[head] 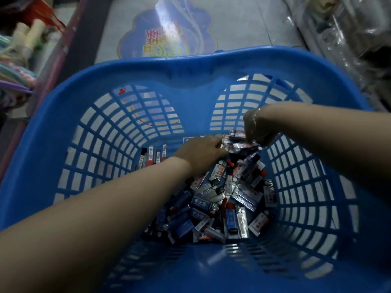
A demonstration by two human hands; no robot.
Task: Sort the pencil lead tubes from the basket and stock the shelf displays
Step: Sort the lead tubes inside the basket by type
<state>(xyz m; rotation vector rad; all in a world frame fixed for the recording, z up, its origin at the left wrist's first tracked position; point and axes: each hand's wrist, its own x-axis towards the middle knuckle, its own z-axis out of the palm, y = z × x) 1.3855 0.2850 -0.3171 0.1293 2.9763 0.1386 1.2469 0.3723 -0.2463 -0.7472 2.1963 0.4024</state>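
Right hand (257, 130) (blurred) perhaps pinching tubes (234, 139)

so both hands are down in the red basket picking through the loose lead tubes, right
Not quite: the basket is blue, not red, as the head view shows. The left hand and right hand are both down in it, among the loose lead tubes.

Ahead of you a blue scalloped floor sticker (167, 30) with red and yellow lettering lies on the grey tiled floor (243, 22). To your left, blurred colourful goods (19, 58) crowd a shelf; to your right, clear plastic packaging (342, 32) is piled.
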